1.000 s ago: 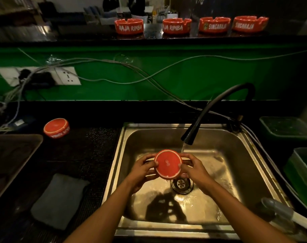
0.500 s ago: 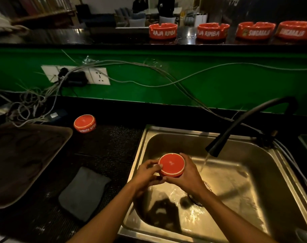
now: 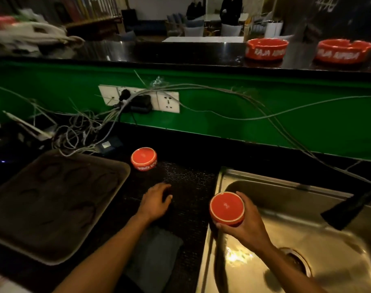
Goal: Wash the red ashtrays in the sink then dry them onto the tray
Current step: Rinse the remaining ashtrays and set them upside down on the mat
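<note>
My right hand grips a red ashtray with its underside facing me, held above the left rim of the steel sink. My left hand hovers over the black mat left of the sink, fingers apart and curled downward, holding nothing. A second red ashtray lies upside down on the counter beyond my left hand. The dark tray sits at the left, with nothing on it. Two more red ashtrays stand on the upper ledge.
A grey cloth lies on the mat under my left forearm. The black tap spout reaches over the sink from the right. A tangle of cables runs from the wall sockets on the green wall.
My left hand has let go of the ashtray and moved left over the mat. My right hand has carried the ashtray away from the water toward the sink's left rim. My view swung left.
</note>
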